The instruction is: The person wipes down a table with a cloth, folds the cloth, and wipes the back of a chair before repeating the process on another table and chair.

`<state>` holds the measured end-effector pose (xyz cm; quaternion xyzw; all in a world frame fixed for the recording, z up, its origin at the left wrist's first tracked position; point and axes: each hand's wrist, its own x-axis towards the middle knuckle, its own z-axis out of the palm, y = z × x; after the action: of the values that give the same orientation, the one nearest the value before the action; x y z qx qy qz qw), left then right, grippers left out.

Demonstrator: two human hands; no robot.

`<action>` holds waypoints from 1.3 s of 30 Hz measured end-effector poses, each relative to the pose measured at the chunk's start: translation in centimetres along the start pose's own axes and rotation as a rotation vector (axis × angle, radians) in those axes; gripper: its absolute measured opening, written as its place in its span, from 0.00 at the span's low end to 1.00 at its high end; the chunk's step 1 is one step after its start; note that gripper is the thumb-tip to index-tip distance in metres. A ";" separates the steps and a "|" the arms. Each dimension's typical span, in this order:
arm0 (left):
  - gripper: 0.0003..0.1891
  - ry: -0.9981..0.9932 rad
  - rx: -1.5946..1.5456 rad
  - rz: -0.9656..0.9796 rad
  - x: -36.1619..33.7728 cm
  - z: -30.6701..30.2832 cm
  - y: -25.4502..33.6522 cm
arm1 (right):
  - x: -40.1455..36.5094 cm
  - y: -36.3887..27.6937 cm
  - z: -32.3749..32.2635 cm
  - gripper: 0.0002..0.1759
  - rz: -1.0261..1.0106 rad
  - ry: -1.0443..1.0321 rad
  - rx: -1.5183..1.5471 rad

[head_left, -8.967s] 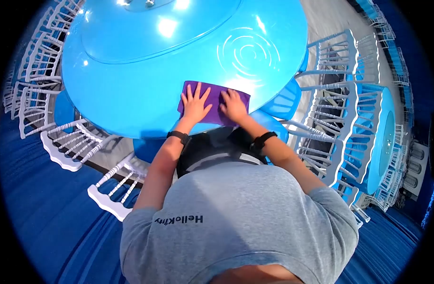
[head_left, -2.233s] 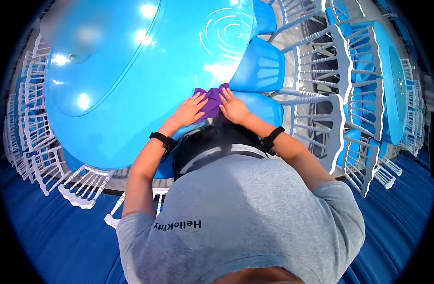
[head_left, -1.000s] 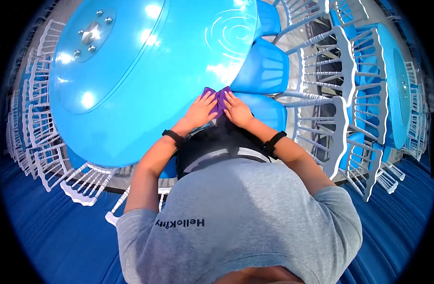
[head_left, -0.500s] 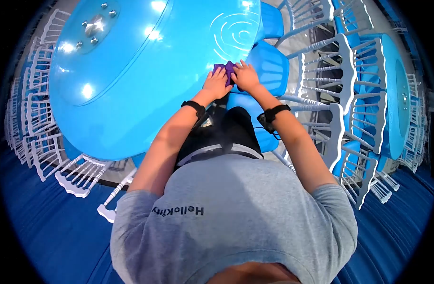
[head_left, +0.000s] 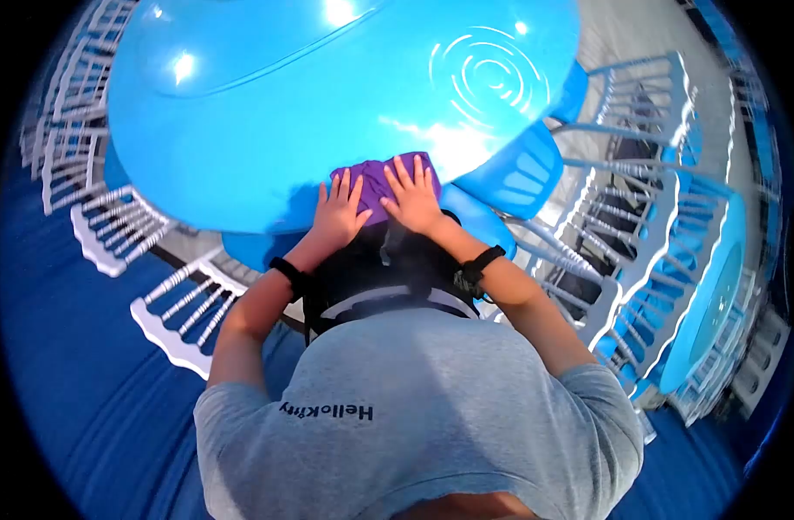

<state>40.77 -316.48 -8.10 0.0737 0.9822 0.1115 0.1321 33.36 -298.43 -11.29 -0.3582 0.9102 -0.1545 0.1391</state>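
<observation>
A purple cloth (head_left: 375, 184) lies crumpled at the near edge of the blue round table (head_left: 241, 156). My left hand (head_left: 336, 215) rests at the cloth's left side with its fingers apart. On the cloth's right part lies my right hand (head_left: 411, 198), flat, fingers spread and pointing away from me. Both palms face down, and the cloth shows between the two hands. Neither hand has its fingers wrapped round it.
Blue seats (head_left: 518, 173) stand against the table's right edge. White spindle-backed chairs (head_left: 176, 325) are at the near left, with more (head_left: 648, 95) to the right. Another blue table (head_left: 709, 303) is at the far right. Blue fabric (head_left: 85, 347) covers the floor at the left.
The view has turned along the table edge. The purple cloth, bunched under my hands before, is now spread wider. My hands are farther apart, and their fingers are more spread.
</observation>
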 end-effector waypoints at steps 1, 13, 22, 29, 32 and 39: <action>0.34 0.064 -0.033 -0.097 0.6 0.1 0.2 | 1.2 0.4 0.0 0.34 -0.018 -0.003 -0.027; 0.26 0.520 -0.067 -0.503 13.1 1.1 -6.2 | 16.2 4.8 -2.2 0.35 -0.089 0.013 -0.200; 0.28 0.336 -0.345 -0.166 1.4 0.1 -1.0 | 3.5 1.3 -2.5 0.37 -0.348 -0.132 0.079; 0.26 0.179 -0.331 -0.207 -1.3 1.1 0.1 | 2.4 0.8 -2.0 0.30 -0.408 -0.190 0.023; 0.26 0.369 -0.288 -0.296 1.9 0.8 -1.3 | 5.6 0.7 -1.5 0.28 -0.393 -0.092 -0.075; 0.29 0.525 -0.147 -0.421 11.6 -0.8 -9.3 | 18.8 2.0 -0.8 0.30 -0.267 0.109 -0.290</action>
<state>28.42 -323.61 -12.43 -0.1716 0.9657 0.1675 -0.1000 18.59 -309.96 -13.95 -0.4829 0.8737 -0.0579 0.0149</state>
